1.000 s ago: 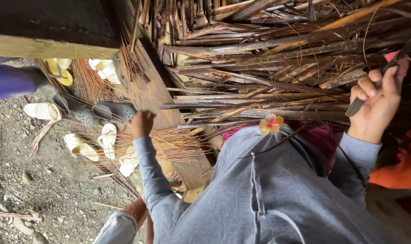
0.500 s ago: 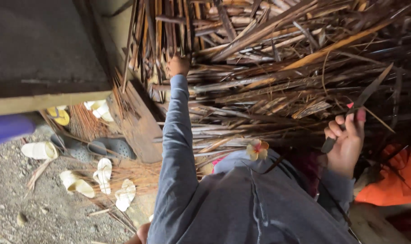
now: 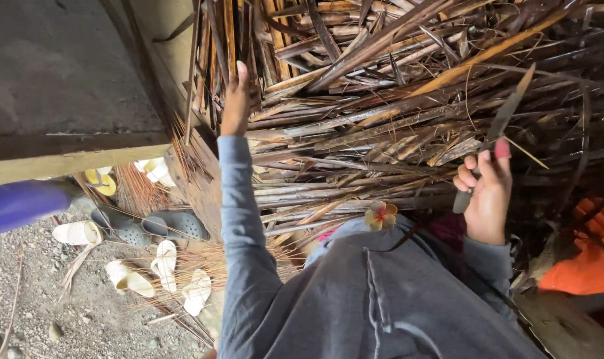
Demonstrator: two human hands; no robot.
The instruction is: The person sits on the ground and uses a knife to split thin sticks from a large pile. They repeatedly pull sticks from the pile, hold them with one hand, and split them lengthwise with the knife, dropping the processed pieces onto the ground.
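Left hand (image 3: 236, 100): stretched out at arm's length in a grey sleeve, fingers laid onto the dry palm-leaf stalks (image 3: 382, 113); whether they close round a stalk I cannot tell from this angle.
Right hand (image 3: 486, 189): wrapped tight on the handle of a knife (image 3: 495, 133), blade slanting up over the stalks.
Stalk pile: a dense brown heap of long strips, filling the upper and middle view, lying mostly crosswise.
Flower (image 3: 380, 215): a small yellow and red bloom at the near edge of the pile, just above the grey clothing.
Ground, left: pale sandals (image 3: 164, 264) and dark clogs (image 3: 176, 226) scattered on gravel beside loose fibres.
Far left: a purple cylinder (image 3: 19, 205), possibly a pipe, under a wooden beam (image 3: 69, 159).
Right edge: orange cloth (image 3: 584, 259).
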